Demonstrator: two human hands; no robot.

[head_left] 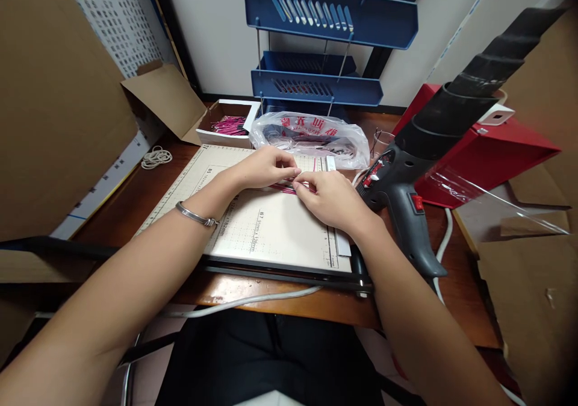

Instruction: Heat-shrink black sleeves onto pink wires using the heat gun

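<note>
My left hand (268, 166) and my right hand (329, 196) meet over the cream board of a paper trimmer (271, 225). The fingertips of both are pinched together almost touching each other; whatever thin piece is between them is too small to make out. Just under the fingers lie several thin pink wire-like strands (284, 188), partly covered by the hands. A short pink strand (315, 164) rests on the board's ruled grid farther back. The trimmer's black blade arm (280, 271) runs along its near edge.
Behind the board stand a box of pink strands (229, 125), a clear plastic bag (311, 138) and a blue tiered tray (316, 87). A heat gun (409, 195) stands upright close by my right arm. A white cable (253, 299) crosses the near table edge. Cardboard (58, 93) rises at left.
</note>
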